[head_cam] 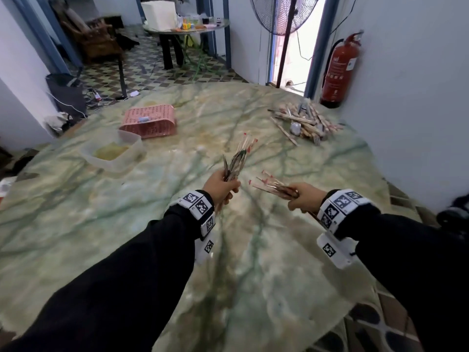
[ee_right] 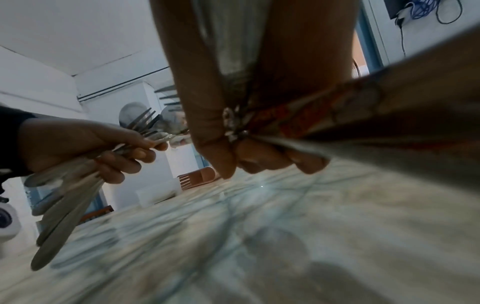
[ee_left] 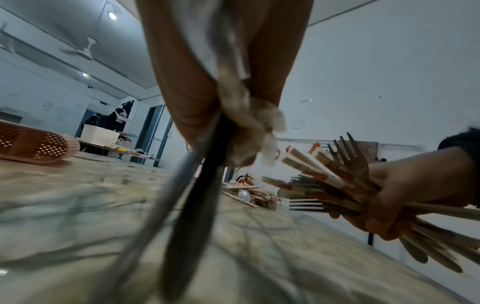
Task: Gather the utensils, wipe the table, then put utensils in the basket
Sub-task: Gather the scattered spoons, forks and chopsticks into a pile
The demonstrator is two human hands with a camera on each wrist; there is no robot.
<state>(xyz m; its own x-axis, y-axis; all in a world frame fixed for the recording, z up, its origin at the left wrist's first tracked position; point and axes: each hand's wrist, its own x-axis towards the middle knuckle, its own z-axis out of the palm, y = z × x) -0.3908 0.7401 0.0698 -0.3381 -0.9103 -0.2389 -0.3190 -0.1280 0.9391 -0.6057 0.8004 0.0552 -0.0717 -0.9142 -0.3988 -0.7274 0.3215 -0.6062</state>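
Observation:
My left hand (head_cam: pixel 221 187) grips a bundle of utensils (head_cam: pixel 237 160), forks, spoons and wrapped chopsticks, pointing up and away over the middle of the marble table (head_cam: pixel 253 262). My right hand (head_cam: pixel 303 198) grips a second bundle of forks and wrapped chopsticks (head_cam: pixel 272 186), pointing left toward the left hand. In the left wrist view the right hand (ee_left: pixel 405 195) shows with its fanned bundle (ee_left: pixel 335 181). In the right wrist view the left hand (ee_right: pixel 85 144) holds metal handles (ee_right: pixel 64 207) hanging down. A pile of utensils (head_cam: pixel 304 123) lies at the far right. The pink basket (head_cam: pixel 149 120) lies on its side at the far left.
A clear plastic tub (head_cam: pixel 114 152) with yellowish contents sits near the basket. A red fire extinguisher (head_cam: pixel 340 72) stands against the right wall beyond the table. A fan (head_cam: pixel 281 13) and a doorway lie behind, and another table (head_cam: pixel 187 29) stands further back.

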